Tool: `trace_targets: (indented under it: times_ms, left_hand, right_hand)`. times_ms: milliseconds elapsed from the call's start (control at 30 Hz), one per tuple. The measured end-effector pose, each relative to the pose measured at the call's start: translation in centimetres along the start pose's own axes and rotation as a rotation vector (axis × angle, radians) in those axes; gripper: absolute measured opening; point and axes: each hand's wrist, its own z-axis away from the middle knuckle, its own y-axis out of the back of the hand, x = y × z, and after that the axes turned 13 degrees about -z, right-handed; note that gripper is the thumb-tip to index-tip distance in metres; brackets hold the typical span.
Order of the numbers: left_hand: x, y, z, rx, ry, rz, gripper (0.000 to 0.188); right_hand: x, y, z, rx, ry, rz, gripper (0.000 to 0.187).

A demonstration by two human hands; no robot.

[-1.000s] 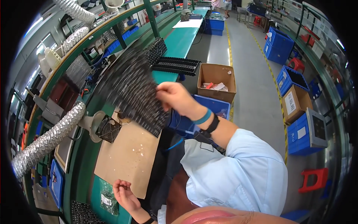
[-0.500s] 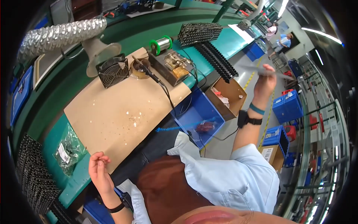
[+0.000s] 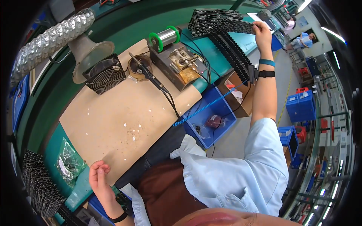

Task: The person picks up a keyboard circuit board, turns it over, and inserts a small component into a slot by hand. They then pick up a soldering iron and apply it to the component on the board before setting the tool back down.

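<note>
At the far right of the bench, my right hand (image 3: 264, 34) grips the end of a thin black perforated board panel (image 3: 238, 25). The panel reaches left against a stack of similar black panels (image 3: 198, 23). Below that stack a black slotted rack (image 3: 230, 52) slants toward me. My left hand (image 3: 99, 176) hovers at the near left edge of the brown paper sheet (image 3: 94, 124). Its fingers are loosely bent, with nothing in them. Beside it lies a clear plastic bag (image 3: 69, 162) of dark parts.
A soldering iron (image 3: 151, 77), solder wire spool (image 3: 164, 38), small fan (image 3: 106, 77) and silver duct hose (image 3: 56, 39) stand at the back. More black panels (image 3: 41, 184) lean at near left. A blue bin (image 3: 229, 126) and cardboard box (image 3: 247, 101) sit right of the bench.
My right hand has moved forward with the black board panel, from over the aisle to the stack at the back. My left hand has barely moved. The view has shifted slightly.
</note>
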Motion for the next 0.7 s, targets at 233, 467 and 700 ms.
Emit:
trace_targets:
  times_ms: [233, 467, 700]
  left_hand:
    - [1.1, -0.7, -0.9, 0.035, 0.102, -0.106, 0.025]
    - [3.8, -2.1, -0.9, -0.022, 0.126, -0.104, 0.024]
    - [4.7, -2.9, -1.5, -0.097, 0.100, -0.139, 0.027]
  right_hand:
    - [3.2, -4.1, -3.0, -0.260, -0.102, -0.066, 0.015]
    - [6.4, -5.7, -3.9, -0.367, -0.102, -0.068, 0.016]
    - [8.3, -6.8, -4.0, -0.380, -0.141, -0.086, 0.016]
